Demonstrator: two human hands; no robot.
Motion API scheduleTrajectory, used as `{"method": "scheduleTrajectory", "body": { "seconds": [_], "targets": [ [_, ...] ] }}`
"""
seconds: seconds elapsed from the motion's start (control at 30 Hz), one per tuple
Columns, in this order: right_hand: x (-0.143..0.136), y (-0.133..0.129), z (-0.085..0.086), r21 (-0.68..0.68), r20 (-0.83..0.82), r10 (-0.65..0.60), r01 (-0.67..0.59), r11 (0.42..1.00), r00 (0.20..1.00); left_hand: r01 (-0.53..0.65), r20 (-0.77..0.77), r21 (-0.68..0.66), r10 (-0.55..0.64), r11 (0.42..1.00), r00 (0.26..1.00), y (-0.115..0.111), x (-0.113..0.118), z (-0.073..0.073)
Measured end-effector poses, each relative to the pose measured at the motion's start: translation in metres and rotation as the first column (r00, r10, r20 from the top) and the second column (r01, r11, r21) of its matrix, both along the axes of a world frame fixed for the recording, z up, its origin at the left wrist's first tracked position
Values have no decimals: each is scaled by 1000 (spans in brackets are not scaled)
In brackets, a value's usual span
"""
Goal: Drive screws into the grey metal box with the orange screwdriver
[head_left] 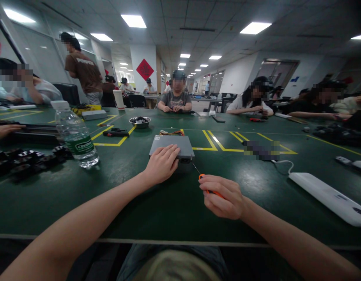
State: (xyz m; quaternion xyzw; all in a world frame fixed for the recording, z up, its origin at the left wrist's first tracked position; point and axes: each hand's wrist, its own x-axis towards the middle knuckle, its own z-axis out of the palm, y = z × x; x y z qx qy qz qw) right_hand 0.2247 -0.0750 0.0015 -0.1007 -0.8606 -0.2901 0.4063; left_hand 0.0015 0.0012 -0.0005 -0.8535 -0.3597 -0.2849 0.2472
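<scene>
A grey metal power supply unit (183,143) lies on the green table, its bundle of coloured wires (171,133) at the far side. Across its top my left hand (164,162) rests with the fingers stretched out flat; the thumb is hidden. My right hand (223,196) is closed round the orange and black handle of a screwdriver (201,176). The thin shaft points up and left, its tip at the near right corner of the unit, beside the black power socket (185,160). Whether the tip sits in a screw I cannot tell.
Left stand a water bottle (78,136) and dark parts (34,160). Farther back are a metal bowl (140,122) holding small parts and a black tool (116,133). A white power bank (326,197) with a cable lies right. Several people sit around the table (157,218).
</scene>
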Motion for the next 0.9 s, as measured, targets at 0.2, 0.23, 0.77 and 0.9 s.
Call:
{"method": "scheduleTrajectory", "body": {
  "seconds": [0.2,0.23,0.77,0.9],
  "targets": [
    [-2,1,1,17,-14,-11,12,1000,1000,-6,-10,-8,6,1000,1000,-2,0,1],
    [-3,0,2,19,-18,-16,16,1000,1000,-6,-10,-9,6,1000,1000,-2,0,1],
    [-3,-2,4,59,-84,-86,91,994,993,-5,-8,-14,4,1000,1000,0,0,0],
    [0,-1,0,15,-92,-33,35,999,995,-1,-2,-12,1,1000,1000,0,0,0]
  ]
}}
